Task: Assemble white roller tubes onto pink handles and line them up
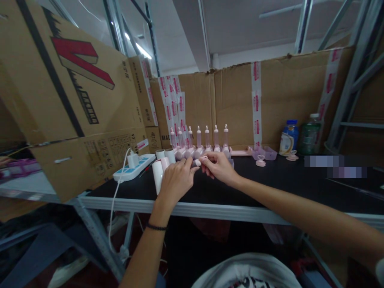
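Note:
My left hand and my right hand meet over the black table, both pinching a small pink and white piece between their fingertips. Just left of my left hand stand white and pink cylinders. Behind the hands a row of several small pink bottles with white tops stands upright on pink bases.
A white power strip with a plugged adapter and cable lies at the left. Large cardboard boxes crowd the left side, a taped cardboard wall closes the back. Two drink bottles and small pink parts sit at the back right.

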### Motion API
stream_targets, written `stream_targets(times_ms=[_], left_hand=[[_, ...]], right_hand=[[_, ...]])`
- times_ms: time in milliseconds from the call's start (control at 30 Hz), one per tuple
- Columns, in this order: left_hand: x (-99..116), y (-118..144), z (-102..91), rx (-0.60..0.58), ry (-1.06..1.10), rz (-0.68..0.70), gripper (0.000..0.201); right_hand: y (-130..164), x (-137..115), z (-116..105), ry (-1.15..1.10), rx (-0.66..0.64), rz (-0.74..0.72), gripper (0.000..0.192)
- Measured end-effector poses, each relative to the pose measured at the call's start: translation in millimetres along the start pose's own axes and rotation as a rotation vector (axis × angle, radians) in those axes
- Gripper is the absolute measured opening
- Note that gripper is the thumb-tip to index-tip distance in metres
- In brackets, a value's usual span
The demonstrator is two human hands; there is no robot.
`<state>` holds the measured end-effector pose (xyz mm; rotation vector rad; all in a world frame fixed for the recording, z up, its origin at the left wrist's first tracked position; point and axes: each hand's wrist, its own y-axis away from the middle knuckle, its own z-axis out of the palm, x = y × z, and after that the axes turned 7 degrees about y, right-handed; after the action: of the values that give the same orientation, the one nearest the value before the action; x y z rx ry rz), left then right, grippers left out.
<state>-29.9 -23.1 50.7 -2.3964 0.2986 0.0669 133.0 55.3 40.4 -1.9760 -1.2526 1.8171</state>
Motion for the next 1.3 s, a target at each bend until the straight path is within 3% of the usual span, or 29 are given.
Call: stream_targets(times_ms=[600,1033,1167,1300], left_hand=[[-1.1,-4.3,5.1,0.059,-0.041,0.045,0.032],[3.7,-11.4,11.2,0.103,-0.012,-0.011,0.037],[5.6,-14.5,19.2,0.225,0.123,-0.022,0.037],[8.0,-16.1,19.3,0.300,0.344,0.056,0.046]], right_hand=[[-5.4,-10.6,-2.7,-0.108,0.036,0.137,0.047],[-12.0,-8.0,-2.6,-0.132,0.086,0.131,0.045],[-14.1,-10.1,-2.6,-0.112,0.114,0.076,0.047],[-16.8,-17.6,-10.6,-0.023,0.150,0.010,0.049]])
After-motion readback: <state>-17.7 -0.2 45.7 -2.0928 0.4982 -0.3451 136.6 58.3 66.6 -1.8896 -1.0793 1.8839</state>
